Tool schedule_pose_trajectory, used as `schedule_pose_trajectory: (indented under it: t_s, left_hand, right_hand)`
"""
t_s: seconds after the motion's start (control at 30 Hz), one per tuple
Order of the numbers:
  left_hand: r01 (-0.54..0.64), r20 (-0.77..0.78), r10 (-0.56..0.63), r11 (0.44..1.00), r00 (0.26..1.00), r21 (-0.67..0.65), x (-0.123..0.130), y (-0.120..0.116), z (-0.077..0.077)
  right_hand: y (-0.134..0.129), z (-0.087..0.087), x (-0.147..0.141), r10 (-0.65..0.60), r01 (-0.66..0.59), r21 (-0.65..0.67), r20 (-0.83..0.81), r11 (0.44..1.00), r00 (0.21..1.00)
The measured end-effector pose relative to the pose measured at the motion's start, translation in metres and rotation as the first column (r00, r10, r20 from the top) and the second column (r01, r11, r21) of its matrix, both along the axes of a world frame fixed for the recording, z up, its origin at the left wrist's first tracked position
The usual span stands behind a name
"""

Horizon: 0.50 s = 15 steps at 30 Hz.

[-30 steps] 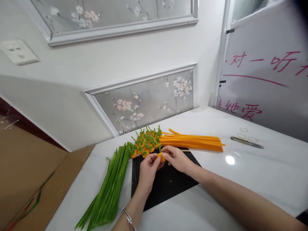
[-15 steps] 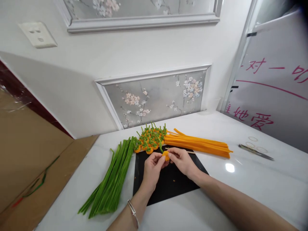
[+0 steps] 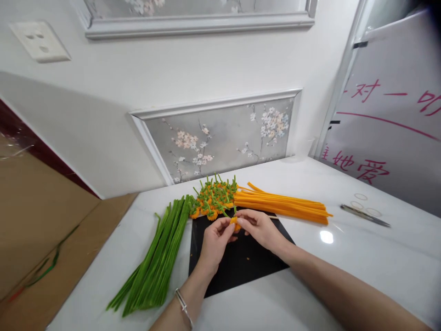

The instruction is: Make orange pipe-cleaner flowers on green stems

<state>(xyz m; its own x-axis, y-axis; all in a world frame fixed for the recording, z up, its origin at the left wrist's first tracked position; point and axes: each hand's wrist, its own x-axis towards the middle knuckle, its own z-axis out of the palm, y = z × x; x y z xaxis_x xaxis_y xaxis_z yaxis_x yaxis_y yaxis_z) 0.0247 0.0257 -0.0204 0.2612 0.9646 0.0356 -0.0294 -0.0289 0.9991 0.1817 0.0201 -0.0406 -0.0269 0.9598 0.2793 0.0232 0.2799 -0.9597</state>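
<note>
Between my fingertips is a small orange pipe-cleaner pumpkin (image 3: 234, 221) with green pipe-cleaner ends rising behind it. My left hand (image 3: 214, 240) pinches its left side with thumb and fingers. From the other side my right hand (image 3: 261, 230) pinches it too, thumb and forefinger closed. Both hands hover over a black mat (image 3: 237, 276); the fingers hide much of the pumpkin. Just beyond lies a pile of similar orange pumpkins (image 3: 213, 198) with green stems. A thin pale stick (image 3: 274, 217) pokes out past my right hand on the mat's far edge.
Green pipe cleaners (image 3: 156, 264) lie bundled left of the mat, orange pipe cleaners (image 3: 284, 205) to the back right. Pointed metal tweezers (image 3: 365, 215) and several thin rings (image 3: 360, 196) are farther right. Cardboard (image 3: 89, 243) borders the white table's left side; a panelled wall (image 3: 220, 69) stands behind.
The pumpkin has turned slightly between my fingers, and its green stem has shifted. Both hands keep pinching it. The whole view has moved a little.
</note>
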Motion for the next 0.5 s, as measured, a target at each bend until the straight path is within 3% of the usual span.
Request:
schedule_pose_trajectory:
  t_s: [0.13, 0.3, 0.4, 0.5]
  left_hand:
    - [0.024, 0.094, -0.021, 0.999, 0.995, -0.024, 0.005, -0.004, -0.001]
    - [0.004, 0.250, 0.032, 0.990, 0.968, -0.140, 0.012, -0.008, 0.003]
    - [0.002, 0.286, 0.062, 0.976, 0.956, -0.217, 0.014, -0.011, 0.007]
    - [-0.013, 0.321, 0.102, 0.964, 0.942, -0.267, 0.013, -0.013, 0.010]
  right_hand:
    - [-0.007, 0.009, -0.002, 0.004, -0.016, -0.096, -0.121, 0.995, 0.993]
    - [-0.009, 0.016, 0.002, 0.040, -0.144, -0.268, -0.358, 0.952, 0.933]
    - [-0.008, 0.017, 0.006, 0.032, -0.163, -0.289, -0.411, 0.943, 0.911]
    - [-0.008, 0.017, 0.006, -0.006, -0.098, -0.244, -0.394, 0.965, 0.919]
